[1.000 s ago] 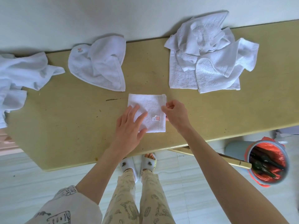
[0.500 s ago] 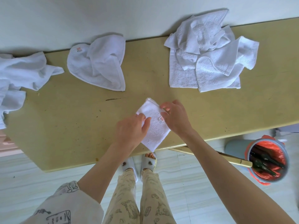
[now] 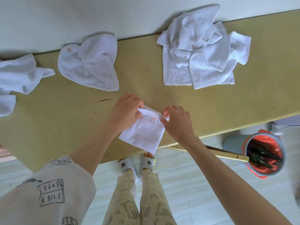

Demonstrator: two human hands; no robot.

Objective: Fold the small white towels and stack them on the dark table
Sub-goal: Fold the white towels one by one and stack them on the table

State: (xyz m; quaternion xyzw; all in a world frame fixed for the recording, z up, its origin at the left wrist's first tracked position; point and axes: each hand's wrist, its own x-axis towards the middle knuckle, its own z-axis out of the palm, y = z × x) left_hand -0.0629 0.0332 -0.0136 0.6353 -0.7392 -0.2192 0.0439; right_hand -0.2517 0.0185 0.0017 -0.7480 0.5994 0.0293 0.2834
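While both hands are pinching its far corners, left hand (image 3: 125, 111) and right hand (image 3: 176, 121) fingers clamped on cloth, the folded white towel (image 3: 142, 135) is lying tilted between them, overhanging the desk (image 3: 65, 120) edge.

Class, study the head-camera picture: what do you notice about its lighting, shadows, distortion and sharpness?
Head view: soft, even light with no glare on the table; faint shadows behind the crumpled towel pile on the wall; wide-angle lens bows the table's edges; the right border beyond the bin smears; the folded towel, pinched by left hand and right hand, is sharp.
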